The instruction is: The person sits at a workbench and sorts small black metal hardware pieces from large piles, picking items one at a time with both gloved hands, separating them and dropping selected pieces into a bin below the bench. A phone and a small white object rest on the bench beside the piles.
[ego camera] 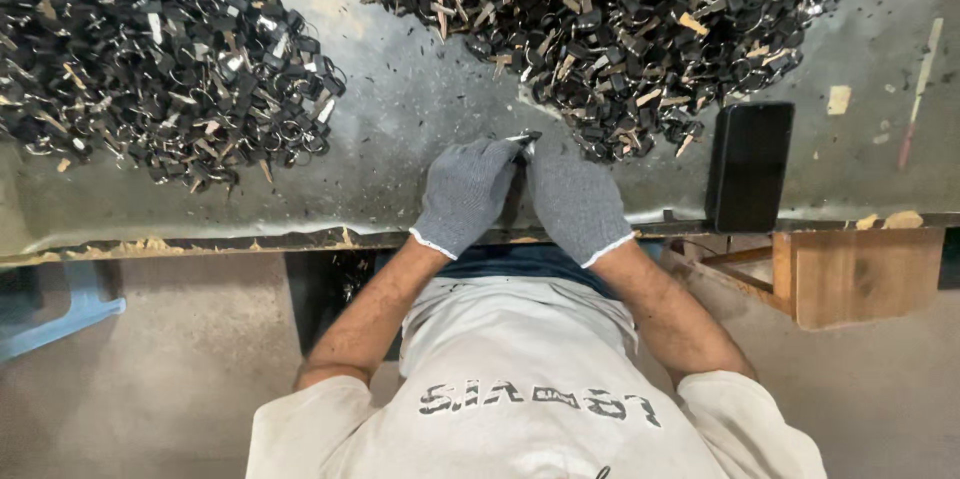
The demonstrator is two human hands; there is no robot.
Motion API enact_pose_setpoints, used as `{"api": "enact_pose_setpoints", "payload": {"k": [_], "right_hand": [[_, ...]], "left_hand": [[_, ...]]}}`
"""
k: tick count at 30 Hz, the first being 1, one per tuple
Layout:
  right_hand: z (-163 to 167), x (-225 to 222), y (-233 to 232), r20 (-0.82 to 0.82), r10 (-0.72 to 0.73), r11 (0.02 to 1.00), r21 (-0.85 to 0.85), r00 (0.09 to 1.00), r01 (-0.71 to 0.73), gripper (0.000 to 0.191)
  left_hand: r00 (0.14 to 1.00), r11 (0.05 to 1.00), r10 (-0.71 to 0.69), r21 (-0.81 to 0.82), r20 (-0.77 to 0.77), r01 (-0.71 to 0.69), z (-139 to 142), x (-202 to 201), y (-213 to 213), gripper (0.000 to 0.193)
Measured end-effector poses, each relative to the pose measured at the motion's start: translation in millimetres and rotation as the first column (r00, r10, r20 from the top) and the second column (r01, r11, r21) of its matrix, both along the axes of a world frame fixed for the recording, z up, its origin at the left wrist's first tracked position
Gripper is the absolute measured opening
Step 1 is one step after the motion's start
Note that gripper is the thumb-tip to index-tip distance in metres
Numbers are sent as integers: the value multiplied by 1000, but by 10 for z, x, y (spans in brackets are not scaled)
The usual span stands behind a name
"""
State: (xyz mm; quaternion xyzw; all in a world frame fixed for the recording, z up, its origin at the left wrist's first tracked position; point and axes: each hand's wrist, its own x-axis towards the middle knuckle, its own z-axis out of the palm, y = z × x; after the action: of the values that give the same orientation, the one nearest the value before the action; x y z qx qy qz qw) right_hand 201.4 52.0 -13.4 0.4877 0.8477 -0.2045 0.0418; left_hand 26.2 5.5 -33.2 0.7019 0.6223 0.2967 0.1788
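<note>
Both my hands wear grey knit gloves and meet at the near edge of the metal worktop point(400, 129). My left hand point(465, 194) and my right hand point(575, 201) press together around a small metal piece point(524, 139) that pokes out at the fingertips. Which hand carries most of the grip is hard to tell. A large heap of small black and tan parts with metal rings point(610, 29) lies just beyond my right hand. A second heap of the same parts point(160, 59) spreads over the left of the worktop.
A black phone point(748, 166) lies flat at the right, close to the worktop's near edge. A wooden box point(850, 274) stands under that edge on the right. A pale blue stool point(60, 304) is on the floor at the left.
</note>
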Motion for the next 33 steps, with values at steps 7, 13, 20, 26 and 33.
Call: {"api": "enact_pose_setpoints", "payload": {"k": [7, 13, 20, 26, 33], "right_hand": [[-17, 190, -21, -80, 73, 994, 88, 994, -66, 37], [76, 86, -59, -177, 138, 966, 240, 974, -93, 62], [78, 233, -146, -50, 70, 986, -150, 996, -76, 50], [-61, 196, -116, -191, 104, 994, -15, 976, -109, 65], [-101, 278, -174, -284, 164, 982, 138, 945, -129, 66]], "left_hand": [[818, 660, 566, 539, 102, -524, 347, -285, 87, 32], [959, 959, 283, -33, -2, -283, 210, 229, 675, 33], [895, 968, 204, 57, 397, -246, 92, 224, 338, 20], [937, 936, 349, -34, -7, -349, 193, 69, 450, 40], [969, 982, 56, 160, 240, -96, 205, 59, 404, 24]]}}
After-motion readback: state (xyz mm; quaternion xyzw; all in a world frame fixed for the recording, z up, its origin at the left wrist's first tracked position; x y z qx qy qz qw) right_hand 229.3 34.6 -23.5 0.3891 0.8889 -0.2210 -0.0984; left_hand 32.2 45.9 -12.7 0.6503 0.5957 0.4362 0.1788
